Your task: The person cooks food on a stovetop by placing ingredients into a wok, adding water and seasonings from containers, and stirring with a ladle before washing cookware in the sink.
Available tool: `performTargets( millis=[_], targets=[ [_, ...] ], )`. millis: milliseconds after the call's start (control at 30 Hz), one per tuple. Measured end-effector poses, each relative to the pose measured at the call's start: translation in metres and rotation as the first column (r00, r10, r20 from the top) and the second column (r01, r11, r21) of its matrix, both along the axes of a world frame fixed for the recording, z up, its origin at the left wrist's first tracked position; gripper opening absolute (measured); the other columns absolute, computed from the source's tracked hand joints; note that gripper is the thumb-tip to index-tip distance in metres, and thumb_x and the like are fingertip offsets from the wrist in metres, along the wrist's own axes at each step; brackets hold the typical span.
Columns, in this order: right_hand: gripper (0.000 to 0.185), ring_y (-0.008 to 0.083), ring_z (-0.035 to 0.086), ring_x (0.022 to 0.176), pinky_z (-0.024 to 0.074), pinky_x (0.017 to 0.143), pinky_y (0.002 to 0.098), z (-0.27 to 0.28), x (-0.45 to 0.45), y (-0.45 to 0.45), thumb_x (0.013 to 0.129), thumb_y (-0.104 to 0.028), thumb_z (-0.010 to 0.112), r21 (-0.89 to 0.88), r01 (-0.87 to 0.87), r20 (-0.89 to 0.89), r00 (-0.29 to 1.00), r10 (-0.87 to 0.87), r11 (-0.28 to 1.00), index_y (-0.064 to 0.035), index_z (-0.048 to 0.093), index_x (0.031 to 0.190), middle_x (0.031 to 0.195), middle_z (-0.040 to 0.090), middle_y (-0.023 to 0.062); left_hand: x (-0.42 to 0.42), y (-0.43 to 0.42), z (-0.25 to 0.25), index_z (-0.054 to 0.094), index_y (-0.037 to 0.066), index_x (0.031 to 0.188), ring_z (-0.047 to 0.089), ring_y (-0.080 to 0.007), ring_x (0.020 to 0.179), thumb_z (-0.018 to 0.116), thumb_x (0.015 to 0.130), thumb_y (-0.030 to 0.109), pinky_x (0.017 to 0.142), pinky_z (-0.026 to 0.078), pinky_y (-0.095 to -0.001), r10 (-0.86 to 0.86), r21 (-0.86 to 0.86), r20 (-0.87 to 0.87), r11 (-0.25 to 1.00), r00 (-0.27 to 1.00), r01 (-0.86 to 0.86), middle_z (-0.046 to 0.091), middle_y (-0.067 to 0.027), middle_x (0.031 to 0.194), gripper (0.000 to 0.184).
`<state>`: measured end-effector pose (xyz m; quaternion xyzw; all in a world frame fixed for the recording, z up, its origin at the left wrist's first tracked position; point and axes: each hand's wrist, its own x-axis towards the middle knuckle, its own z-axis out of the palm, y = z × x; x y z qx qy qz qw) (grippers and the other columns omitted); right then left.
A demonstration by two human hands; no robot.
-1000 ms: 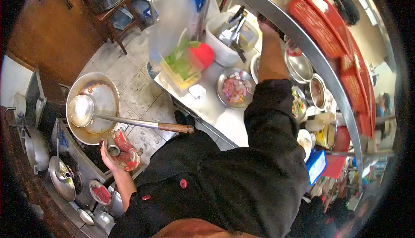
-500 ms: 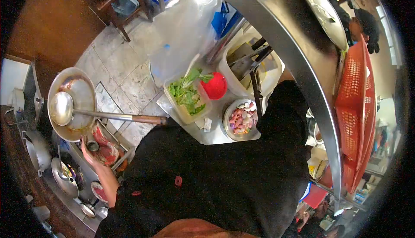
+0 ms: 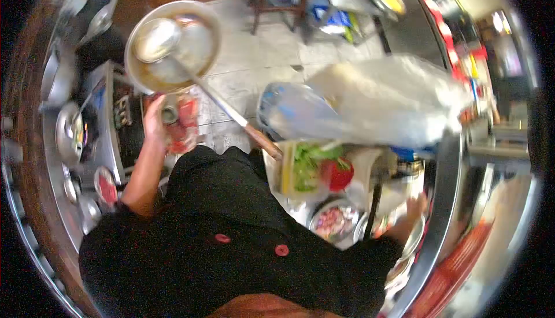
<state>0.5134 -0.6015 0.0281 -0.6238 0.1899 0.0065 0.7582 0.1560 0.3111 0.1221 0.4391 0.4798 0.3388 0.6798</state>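
Note:
My left hand [image 3: 154,123] is wrapped around the short hollow handle of a wok [image 3: 209,58], whose pale inside has brown stains. A large ladle [image 3: 157,39] rests with its bowl in the wok, its long wood-ended handle slanting over the rim toward my lap. My right hand [image 3: 414,209] reaches out at the right, above several containers by the steel counter edge; motion smears its fingers, and I cannot see whether it holds anything. Nearer my body are a bowl of chopped pinkish pieces [image 3: 334,221], a tub of green leaves [image 3: 306,170] and a red round item [image 3: 337,173].
A large clear plastic bag [image 3: 387,101] bulges ahead on the right. Red meat [image 3: 184,123] lies under the wok handle. A lidded pan [image 3: 70,132] stands on the left counter. Red baskets [image 3: 462,260] are at lower right. Pale floor tiles [image 3: 237,46] show ahead.
My view has swung to the left, so the scene sits further right. The wok and ladle stay with my left hand. My right hand, hidden before, now shows over the containers.

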Motion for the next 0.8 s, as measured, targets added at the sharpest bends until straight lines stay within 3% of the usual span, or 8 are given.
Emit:
performTargets(
  millis=[33, 67, 133, 300, 467, 600, 667, 800],
  targets=[
    [0.026, 0.0211, 0.059, 0.093, 0.0478, 0.082, 0.0330, 0.032, -0.011, -0.003, 0.092, -0.019, 0.041, 0.523, -0.588, 0.170, 0.781, 0.600, 0.617, -0.0046, 0.055, 0.109, 0.102, 0.061, 0.0079, 0.004, -0.004, 0.008, 0.062, 0.006, 0.100, 0.058, -0.0186, 0.087, 0.060, 0.081, 0.029, 0.081, 0.045, -0.0331, -0.034, -0.101, 0.088, 0.994, 0.995, 0.043, 0.062, -0.0064, 0.099, 0.030],
    [0.026, 0.0215, 0.059, 0.093, 0.0478, 0.082, 0.0333, 0.075, -0.035, 0.006, 0.092, -0.019, 0.043, 0.059, -0.126, -0.041, 0.991, 0.129, 0.990, -0.0041, 0.055, 0.109, 0.102, 0.061, 0.0083, 0.021, -0.016, 0.035, 0.061, 0.006, 0.102, 0.059, -0.0202, 0.087, 0.060, 0.080, 0.031, 0.082, 0.046, -0.0351, -0.060, -0.142, 0.047, 0.988, 0.997, 0.066, 0.062, -0.0079, 0.099, 0.033],
    [0.027, 0.0221, 0.059, 0.093, 0.0477, 0.082, 0.0338, 0.128, -0.076, 0.043, 0.090, -0.020, 0.045, -0.347, 0.078, -0.152, 0.979, -0.138, 0.934, -0.0030, 0.055, 0.109, 0.102, 0.062, 0.0091, 0.039, -0.001, 0.034, 0.057, 0.006, 0.107, 0.060, -0.0231, 0.089, 0.057, 0.081, 0.028, 0.084, 0.047, -0.0385, -0.089, -0.343, 0.224, 0.925, 0.971, 0.164, 0.062, -0.0101, 0.097, 0.033],
    [0.032, 0.0238, 0.059, 0.093, 0.0473, 0.083, 0.0350, 0.229, -0.201, 0.211, 0.087, -0.021, 0.050, -0.598, -0.262, -0.441, 0.897, -0.038, 0.758, -0.0003, 0.055, 0.111, 0.102, 0.062, 0.0110, 0.042, 0.074, 0.005, 0.055, 0.003, 0.110, 0.061, -0.0279, 0.087, 0.051, 0.084, 0.031, 0.078, 0.051, -0.0450, -0.075, -0.599, 0.500, 0.690, 0.863, 0.407, 0.062, -0.0136, 0.098, 0.038],
    [0.037, 0.0255, 0.059, 0.093, 0.0470, 0.083, 0.0362, 0.301, -0.273, 0.453, 0.084, -0.022, 0.056, -0.330, -0.807, -0.725, 0.549, 0.416, 0.490, 0.0023, 0.055, 0.112, 0.102, 0.062, 0.0129, 0.054, 0.163, -0.082, 0.054, 0.000, 0.111, 0.060, -0.0398, 0.089, 0.047, 0.085, 0.038, 0.081, 0.047, -0.0524, -0.140, -0.605, 0.606, 0.559, 0.783, 0.568, 0.061, -0.0215, 0.103, 0.046],
    [0.042, 0.0269, 0.059, 0.092, 0.0468, 0.083, 0.0372, 0.300, -0.234, 0.648, 0.081, -0.023, 0.060, -0.365, -0.888, -0.341, 0.406, 0.848, 0.279, 0.0045, 0.055, 0.113, 0.102, 0.062, 0.0144, 0.063, 0.227, -0.023, 0.061, 0.006, 0.088, 0.060, -0.0169, 0.056, 0.051, 0.086, 0.033, 0.044, 0.048, -0.0283, -0.066, -0.632, 0.528, 0.635, 0.847, 0.444, 0.064, -0.0056, 0.071, 0.029],
    [0.050, 0.0261, 0.057, 0.100, 0.0442, 0.088, 0.0362, 0.279, -0.204, 0.771, 0.082, -0.026, 0.059, -0.678, -0.699, -0.108, 0.399, 0.911, 0.226, 0.0060, 0.051, 0.119, 0.109, 0.059, 0.0190, 0.057, 0.256, 0.005, 0.062, 0.005, 0.086, 0.059, -0.0164, 0.052, 0.051, 0.086, 0.032, 0.044, 0.048, -0.0274, -0.081, -0.574, 0.580, 0.665, 0.811, 0.477, 0.064, -0.0057, 0.070, 0.029],
    [0.071, 0.0240, 0.052, 0.106, 0.0435, 0.088, 0.0358, 0.242, -0.142, 0.947, 0.078, -0.019, 0.065, -0.600, -0.797, -0.180, 0.058, 0.982, -0.062, 0.0004, 0.031, 0.136, 0.124, 0.049, 0.0180, 0.053, 0.316, 0.049, 0.061, 0.003, 0.088, 0.062, -0.0173, 0.062, 0.053, 0.086, 0.031, 0.056, 0.051, -0.0305, -0.040, -0.511, 0.648, 0.718, 0.761, 0.473, 0.064, -0.0086, 0.076, 0.029]
  ],
)
